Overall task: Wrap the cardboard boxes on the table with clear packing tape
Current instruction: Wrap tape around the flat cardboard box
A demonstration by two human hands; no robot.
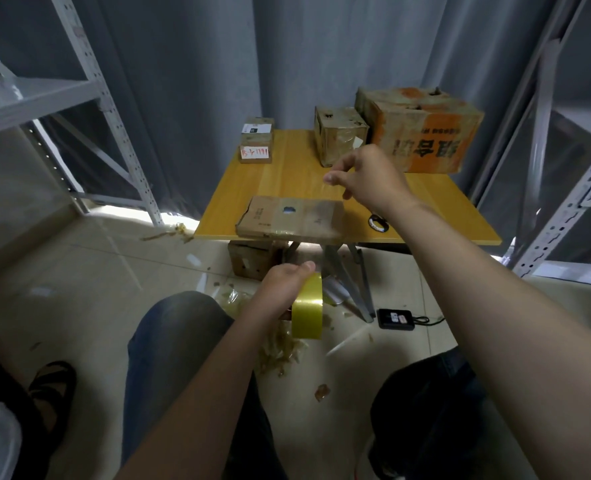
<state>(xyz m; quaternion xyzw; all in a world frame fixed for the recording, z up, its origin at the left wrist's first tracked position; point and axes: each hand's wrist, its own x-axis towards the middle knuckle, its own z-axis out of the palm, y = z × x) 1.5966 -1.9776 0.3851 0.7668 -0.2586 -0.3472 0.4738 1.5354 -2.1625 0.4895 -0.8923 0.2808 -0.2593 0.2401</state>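
Observation:
A flat cardboard box (289, 221) with a round hole lies at the near edge of the yellow wooden table (436, 213). My left hand (283, 287) grips a yellowish tape roll (307, 311) below the table edge, above the floor. My right hand (368, 176) is raised over the table behind the flat box, thumb and forefinger pinching what looks like the clear tape's free end. Three more boxes stand at the back: a small labelled one (256, 142), a medium one (339, 135), and a large orange-printed one (422, 128).
A small black ring-like roll (378, 223) lies on the table right of the flat box. Under the table are another box (252, 259), metal legs (349, 282), tape scraps (280, 351) and a black device (395, 318). Metal shelving stands left (89, 109) and right (571, 188).

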